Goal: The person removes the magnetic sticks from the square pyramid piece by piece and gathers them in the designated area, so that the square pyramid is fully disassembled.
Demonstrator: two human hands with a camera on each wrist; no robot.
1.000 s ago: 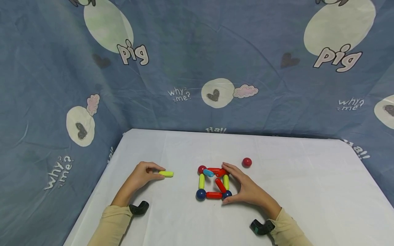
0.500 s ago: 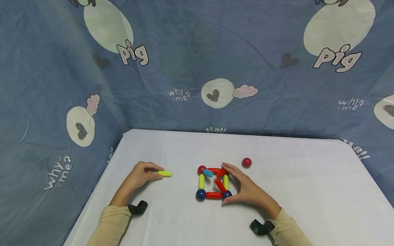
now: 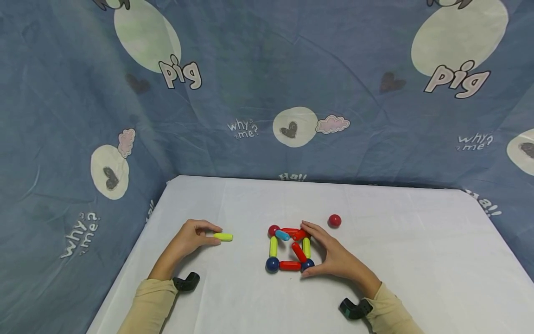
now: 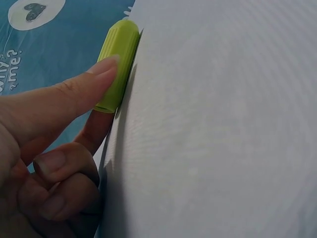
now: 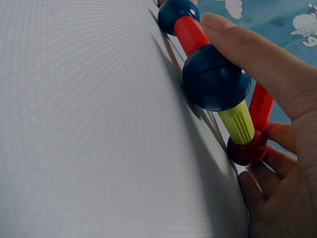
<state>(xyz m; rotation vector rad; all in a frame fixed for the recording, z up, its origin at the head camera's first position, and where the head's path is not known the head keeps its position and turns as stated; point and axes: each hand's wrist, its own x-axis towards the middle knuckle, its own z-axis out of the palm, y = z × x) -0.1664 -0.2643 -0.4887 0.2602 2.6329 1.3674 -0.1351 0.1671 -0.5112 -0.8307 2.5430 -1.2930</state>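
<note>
My left hand (image 3: 189, 239) pinches a yellow-green magnetic rod (image 3: 224, 237) between thumb and fingers, close above the table; the left wrist view shows its ribbed side under the thumb (image 4: 106, 69). To the right lies a square frame of magnetic rods and balls. It has a red ball (image 3: 273, 230) at far left, a blue ball (image 3: 272, 264) at near left and red and yellow-green sides. My right hand (image 3: 338, 257) holds the frame's right side, thumb at the near blue ball (image 5: 215, 77), fingers around the far dark red ball (image 5: 246, 148). A blue rod (image 3: 282, 235) and red rods slant from its corners.
A loose red ball (image 3: 334, 221) lies behind my right hand. The white-covered table (image 3: 417, 250) meets a patterned blue cloth (image 3: 250, 93) at its back and left. A black device (image 3: 186, 282) sits at the left wrist, another black device (image 3: 355, 308) at the right.
My left hand has shifted slightly left with the yellow-green rod, then stayed nearly still. The right hand and the frame have not visibly moved.
</note>
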